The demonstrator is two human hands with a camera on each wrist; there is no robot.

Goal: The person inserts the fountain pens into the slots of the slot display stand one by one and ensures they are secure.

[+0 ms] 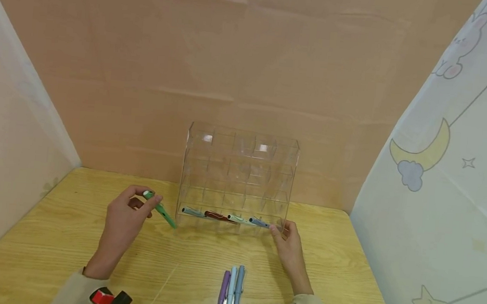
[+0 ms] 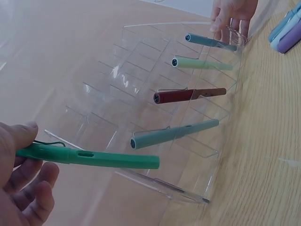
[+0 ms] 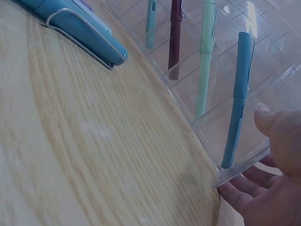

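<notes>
Between thumb and fingers, my left hand (image 1: 127, 214) pinches a green pen (image 1: 164, 214), which slants down toward the left side of a clear acrylic pen rack (image 1: 233, 200). In the left wrist view the pen's clip (image 2: 49, 143) lies near the thumb and its free end points at the rack. My right hand (image 1: 290, 250) grips the rack's lower right corner, thumb in front and fingers around the side. Along the bottom row lie a teal pen (image 1: 193, 212), a dark red pen (image 2: 188, 95), a pale green pen (image 3: 205, 59) and a blue pen (image 3: 236, 101).
On the wooden table (image 1: 180, 281) nearer to me lie a purple pen (image 1: 222, 292), a light blue pen (image 1: 231, 291) and a grey-blue pen (image 1: 238, 289), side by side. A brown backdrop (image 1: 242, 65) stands behind the rack, and patterned sheets (image 1: 450, 223) flank the table.
</notes>
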